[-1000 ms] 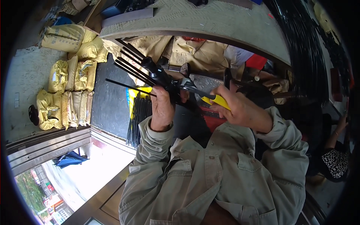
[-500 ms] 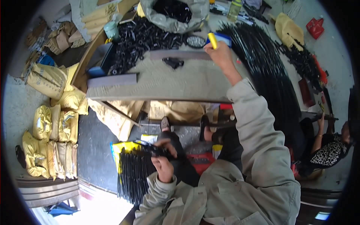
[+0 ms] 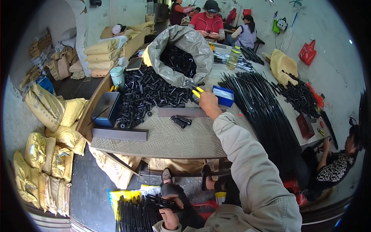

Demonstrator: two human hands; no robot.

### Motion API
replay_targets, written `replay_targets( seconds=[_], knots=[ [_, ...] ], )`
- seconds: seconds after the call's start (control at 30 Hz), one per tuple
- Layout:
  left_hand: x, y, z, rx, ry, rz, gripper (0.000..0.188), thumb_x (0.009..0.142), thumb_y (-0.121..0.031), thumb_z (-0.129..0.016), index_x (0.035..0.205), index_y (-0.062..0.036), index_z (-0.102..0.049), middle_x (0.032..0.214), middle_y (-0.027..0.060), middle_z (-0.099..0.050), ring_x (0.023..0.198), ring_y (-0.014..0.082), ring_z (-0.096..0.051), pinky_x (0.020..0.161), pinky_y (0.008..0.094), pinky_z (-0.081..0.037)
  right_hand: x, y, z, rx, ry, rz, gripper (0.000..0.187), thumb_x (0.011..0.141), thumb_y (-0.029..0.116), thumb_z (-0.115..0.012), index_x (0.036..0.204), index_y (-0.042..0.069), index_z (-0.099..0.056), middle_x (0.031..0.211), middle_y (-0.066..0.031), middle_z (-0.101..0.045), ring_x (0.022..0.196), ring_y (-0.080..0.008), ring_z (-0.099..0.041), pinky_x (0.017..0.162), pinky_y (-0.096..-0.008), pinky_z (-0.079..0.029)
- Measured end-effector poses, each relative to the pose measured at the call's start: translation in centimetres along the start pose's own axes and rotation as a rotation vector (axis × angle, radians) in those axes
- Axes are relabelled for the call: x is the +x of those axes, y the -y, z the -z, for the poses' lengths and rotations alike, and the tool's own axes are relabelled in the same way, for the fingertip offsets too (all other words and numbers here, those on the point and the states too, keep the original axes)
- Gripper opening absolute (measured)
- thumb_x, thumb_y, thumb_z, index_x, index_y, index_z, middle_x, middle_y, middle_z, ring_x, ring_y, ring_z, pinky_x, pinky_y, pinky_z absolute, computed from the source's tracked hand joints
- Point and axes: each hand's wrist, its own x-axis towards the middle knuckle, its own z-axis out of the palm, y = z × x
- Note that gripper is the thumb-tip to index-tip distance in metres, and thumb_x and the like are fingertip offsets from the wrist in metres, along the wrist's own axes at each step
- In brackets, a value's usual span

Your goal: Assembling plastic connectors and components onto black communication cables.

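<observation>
Yellow-handled pliers (image 3: 197,92) sit in the closed right hand (image 3: 209,102); I see a blue box (image 3: 228,102) just rightward, a grey sack (image 3: 155,58) beyond. The left hand (image 3: 170,216) curls around black parts (image 3: 157,200).

From my remote station, I can read no lettering. Dark printed marks are visible on the tall yellow sack (image 3: 47,106) at the left and on the brown sack (image 3: 181,164) under the worktable (image 3: 162,142); both are too small to resolve

Moderately bright, diffuse light; shadow beneath tabletop (image 3: 162,135); fisheye edges bent, corners black.
</observation>
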Motion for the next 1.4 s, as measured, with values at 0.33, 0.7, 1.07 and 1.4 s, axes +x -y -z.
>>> replay_targets(
  seconds=[0.33, 0.7, 1.07, 1.4],
  knots=[
    [0.0, -0.4, 0.0, -0.028, -0.039, -0.026, 0.060, 0.085, -0.056, -0.037, 0.100, 0.0011, -0.046, 0.065, 0.0081, -0.045, 0.057, 0.0172, -0.045, 0.057, 0.0306, -0.039, -1.0, -0.9, 1.2, 0.012, -0.161, 0.156, 0.017, 0.072, 0.013, -0.062, 0.084, 0.002, -0.060, 0.086, -0.0161, -0.053, 0.073, -0.0340, -0.058, 0.061, -0.0418, -0.048],
    [0.6, -3.8, -3.8, 0.043, 0.105, 0.009, 0.055, 0.088, -0.051, -0.036, 0.099, 0.0018, -0.046, 0.074, 0.0091, -0.049, 0.063, 0.0160, -0.046, 0.057, 0.0277, -0.039, -23.7, 3.1, 12.9, 1.809, 0.402, 0.017, 0.007, 0.083, 0.003, -0.051, 0.088, -0.001, -0.054, 0.095, -0.0110, -0.050, 0.069, -0.0121, -0.049, 0.063, -0.0226, -0.041],
    [-3.1, -4.9, -8.2, 0.180, 0.174, -0.014, 0.059, 0.086, -0.056, -0.035, 0.094, 0.0013, -0.046, 0.083, 0.0082, -0.049, 0.066, 0.0142, -0.048, 0.059, 0.0251, -0.038, -31.3, 3.4, 16.3, 1.586, 0.077, 0.473, 0.007, 0.080, 0.001, -0.055, 0.086, -0.002, -0.053, 0.094, -0.0153, -0.048, 0.080, -0.0155, -0.048, 0.070, -0.0249, -0.041],
    [-4.9, -4.7, -9.2, 0.220, 0.185, -0.056, 0.059, 0.087, -0.053, -0.037, 0.104, 0.0034, -0.046, 0.097, 0.0080, -0.049, 0.088, 0.0140, -0.047, 0.079, 0.0270, -0.036, -32.9, 3.2, 17.8, 1.705, 0.074, 0.380, 0.010, 0.076, 0.003, -0.056, 0.084, -0.001, -0.052, 0.094, -0.0152, -0.046, 0.077, -0.0141, -0.047, 0.070, -0.0237, -0.040]
  ],
)
